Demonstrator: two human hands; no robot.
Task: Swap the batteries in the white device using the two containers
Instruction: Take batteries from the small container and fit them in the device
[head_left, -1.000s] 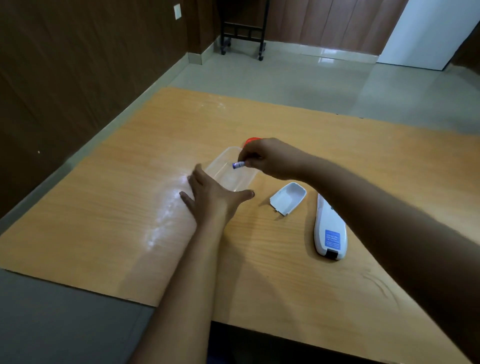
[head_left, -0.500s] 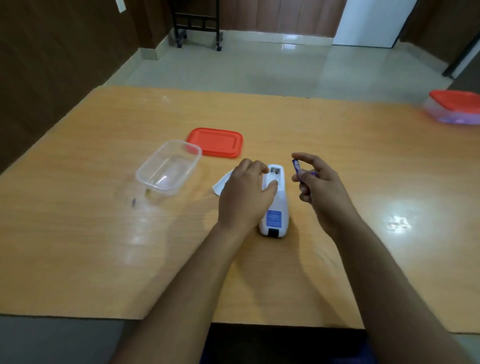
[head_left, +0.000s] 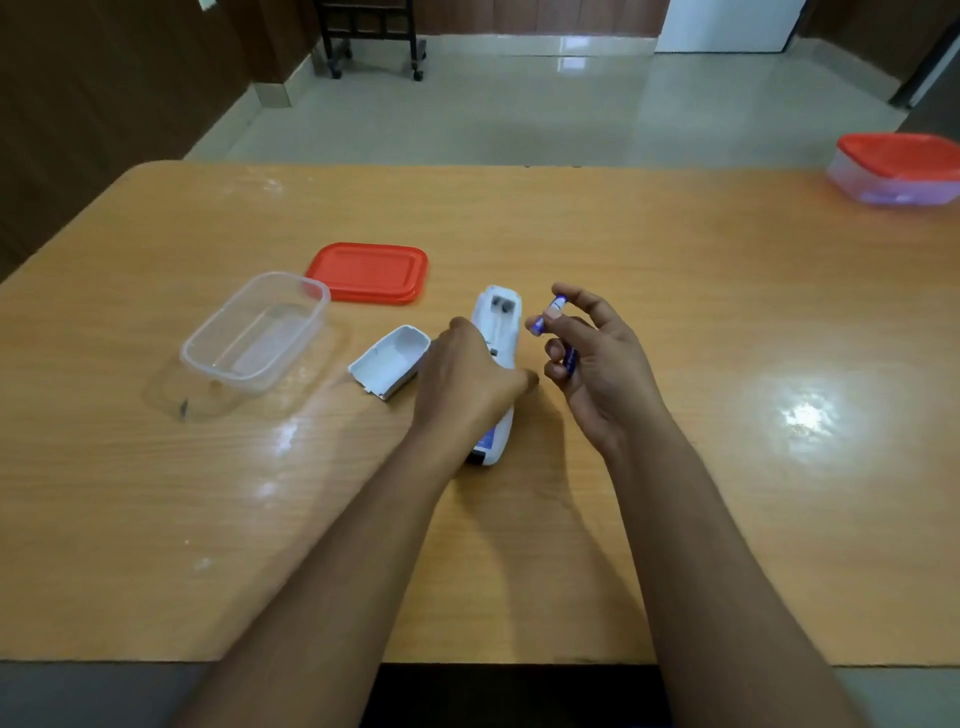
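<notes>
The white device (head_left: 500, 325) lies on the wooden table (head_left: 675, 312) with its battery bay open and facing up. My left hand (head_left: 470, 379) rests on the device's middle and holds it down. Just right of the bay, my right hand (head_left: 592, 364) grips blue batteries (head_left: 550, 314), one between thumb and fingertips and another against the palm. The device's white cover (head_left: 389, 366) lies loose to the left. Further left stands an open clear container (head_left: 257, 332), with its red lid (head_left: 369, 273) behind it. A second container (head_left: 896, 169), shut with a red lid, sits at the far right.
A black wheeled rack (head_left: 371, 39) stands on the tiled floor beyond the table. Dark wood panelling runs along the left wall. The table's near edge is just below my forearms.
The view swung right from the clear container to the device. My right hand carried the battery from over the container to beside the open bay. My left hand moved onto the device.
</notes>
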